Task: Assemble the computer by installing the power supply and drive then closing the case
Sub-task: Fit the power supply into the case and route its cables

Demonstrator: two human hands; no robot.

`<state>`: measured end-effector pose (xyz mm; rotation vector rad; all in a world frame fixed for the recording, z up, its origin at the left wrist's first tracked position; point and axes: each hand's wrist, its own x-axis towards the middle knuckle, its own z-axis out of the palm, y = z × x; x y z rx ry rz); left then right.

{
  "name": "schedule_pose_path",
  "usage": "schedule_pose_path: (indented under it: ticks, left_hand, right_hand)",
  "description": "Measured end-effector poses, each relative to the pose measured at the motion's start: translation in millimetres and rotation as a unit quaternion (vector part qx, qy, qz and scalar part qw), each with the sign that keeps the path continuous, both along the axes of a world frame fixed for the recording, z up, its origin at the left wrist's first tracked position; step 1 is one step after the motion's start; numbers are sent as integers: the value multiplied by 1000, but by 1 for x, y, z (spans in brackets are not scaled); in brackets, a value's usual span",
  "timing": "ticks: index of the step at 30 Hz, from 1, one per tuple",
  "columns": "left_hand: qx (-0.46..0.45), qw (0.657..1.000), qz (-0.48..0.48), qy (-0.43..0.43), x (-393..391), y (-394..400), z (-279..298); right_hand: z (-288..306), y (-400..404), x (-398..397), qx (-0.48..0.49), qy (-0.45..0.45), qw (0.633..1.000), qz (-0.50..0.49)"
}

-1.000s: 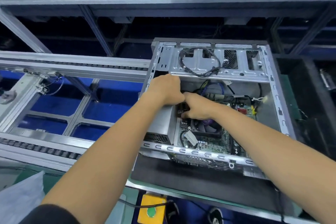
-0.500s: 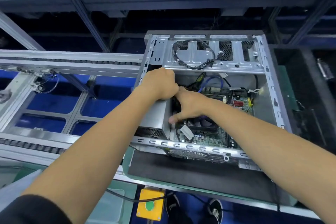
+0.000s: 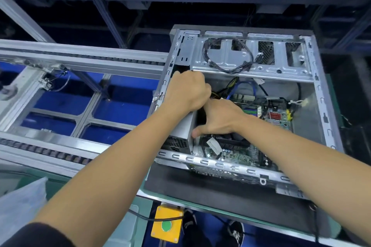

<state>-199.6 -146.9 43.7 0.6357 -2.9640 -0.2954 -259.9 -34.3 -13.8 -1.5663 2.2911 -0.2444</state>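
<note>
Head view: left hand (image 3: 187, 94) clenches over the power supply (image 3: 183, 126); right hand (image 3: 218, 120) presses, fingers hidden. Seat squarely, cables (image 3: 220, 92) clear.

An open case (image 3: 319, 94) lies on a black mat (image 3: 220, 192) on the surface, with a motherboard (image 3: 241, 154) inside and a loop of black cable (image 3: 226, 56) on its drive cage. The left hand (image 3: 186, 94) is curled over the top of the grey power supply (image 3: 182, 128) in the case's left corner — the right hand (image 3: 218, 118) is just beside it, thumb down along the supply's inner side. A yellow box (image 3: 166, 224) with a green button hangs below the surface's edge.
</note>
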Motion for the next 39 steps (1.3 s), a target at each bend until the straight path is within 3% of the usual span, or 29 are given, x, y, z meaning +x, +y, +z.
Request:
schedule_pose_path:
  ticks: [13,24,29,36,39]
  left_hand:
    - [-112,992,-26,43,11,12,-4]
    - [-195,976,-42,-85,21,17,-3]
    - [-172,981,-14,-89,30,20,-6]
    - [-126,991,-8,-43,33,20,-8]
    - [-64,998,-10,-10,39,17,-3]
  right_hand:
    - [6,0,3,-34,-17,999,30]
    - [18,-3,-1,-60,-118,991,17]
    - [21,-1,1,-90,-202,975,2]
    - [20,-1,-2,-79,-178,981,9]
    - [21,1,1,-83,-172,982,7]
